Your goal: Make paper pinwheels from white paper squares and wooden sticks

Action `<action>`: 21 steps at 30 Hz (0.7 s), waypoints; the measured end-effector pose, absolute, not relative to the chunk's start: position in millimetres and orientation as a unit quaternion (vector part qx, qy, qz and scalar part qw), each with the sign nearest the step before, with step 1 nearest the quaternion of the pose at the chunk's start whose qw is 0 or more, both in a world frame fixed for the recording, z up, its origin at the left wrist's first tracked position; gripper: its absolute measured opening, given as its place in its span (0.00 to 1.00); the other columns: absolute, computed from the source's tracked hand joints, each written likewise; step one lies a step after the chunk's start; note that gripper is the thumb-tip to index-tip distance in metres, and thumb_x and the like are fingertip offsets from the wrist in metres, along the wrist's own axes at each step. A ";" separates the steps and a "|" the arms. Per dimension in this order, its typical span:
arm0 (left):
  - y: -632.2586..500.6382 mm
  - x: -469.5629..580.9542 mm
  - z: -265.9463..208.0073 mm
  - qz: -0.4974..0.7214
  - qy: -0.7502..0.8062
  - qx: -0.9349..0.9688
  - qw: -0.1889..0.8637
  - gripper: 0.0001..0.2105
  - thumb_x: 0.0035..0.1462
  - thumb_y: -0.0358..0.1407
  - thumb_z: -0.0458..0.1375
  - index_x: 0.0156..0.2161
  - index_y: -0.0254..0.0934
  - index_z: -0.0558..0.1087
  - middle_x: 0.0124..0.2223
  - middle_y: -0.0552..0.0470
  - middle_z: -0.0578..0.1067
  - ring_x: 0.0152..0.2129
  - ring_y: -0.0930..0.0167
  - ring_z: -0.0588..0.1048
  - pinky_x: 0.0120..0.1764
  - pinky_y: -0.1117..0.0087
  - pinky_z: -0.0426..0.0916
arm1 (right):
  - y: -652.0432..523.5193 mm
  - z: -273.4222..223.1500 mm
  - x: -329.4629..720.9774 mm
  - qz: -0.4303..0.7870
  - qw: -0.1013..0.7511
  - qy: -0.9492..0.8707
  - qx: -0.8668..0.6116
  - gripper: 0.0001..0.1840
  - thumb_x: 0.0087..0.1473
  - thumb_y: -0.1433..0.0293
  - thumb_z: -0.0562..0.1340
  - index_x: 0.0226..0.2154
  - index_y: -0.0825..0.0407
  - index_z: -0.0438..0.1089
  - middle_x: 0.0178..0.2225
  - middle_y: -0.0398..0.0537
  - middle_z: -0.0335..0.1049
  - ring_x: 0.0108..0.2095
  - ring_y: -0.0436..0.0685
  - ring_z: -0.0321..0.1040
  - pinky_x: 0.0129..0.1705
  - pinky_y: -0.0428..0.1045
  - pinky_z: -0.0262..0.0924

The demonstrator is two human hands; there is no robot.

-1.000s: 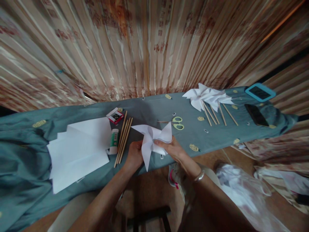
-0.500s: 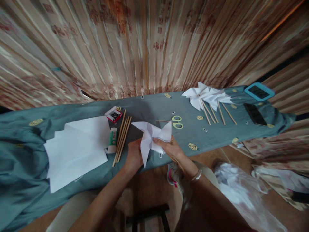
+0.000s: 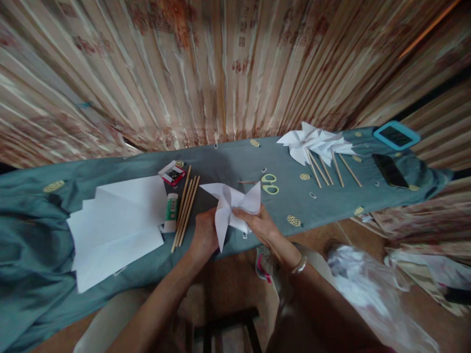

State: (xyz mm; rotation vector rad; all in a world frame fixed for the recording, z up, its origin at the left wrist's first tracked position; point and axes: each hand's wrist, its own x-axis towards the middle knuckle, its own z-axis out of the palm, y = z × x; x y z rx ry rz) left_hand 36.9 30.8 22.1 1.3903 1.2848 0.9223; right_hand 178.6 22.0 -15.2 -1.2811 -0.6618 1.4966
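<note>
A white paper pinwheel is held between both hands over the near edge of the cloth-covered table. My left hand is closed at its left side, its fingertips hidden behind the paper. My right hand pinches the pinwheel from the right, thumb pressed close to its centre. Just beyond lie scissors with pale green handles, their blades partly covered by the paper. Left of the hands several wooden sticks lie side by side, next to a green and white glue stick.
White paper sheets overlap at the left, below a small red open box. Several finished pinwheels on sticks lie at the back right. A phone and a blue-framed device rest at the right end. A plastic bag is on the floor.
The hands and pinwheel keep nearly the same pose. Only a slight shift of the whole view shows.
</note>
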 end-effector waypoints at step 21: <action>23.2 26.2 14.5 0.361 0.508 0.639 0.451 0.11 0.43 0.34 0.53 0.14 0.36 0.66 0.17 0.53 0.66 0.18 0.73 0.61 0.23 0.72 0.58 | 22.8 -11.6 181.3 0.620 0.470 -0.341 -0.528 0.17 0.33 0.63 0.74 0.24 0.55 0.73 0.27 0.48 0.72 0.27 0.53 0.65 0.32 0.50 0.65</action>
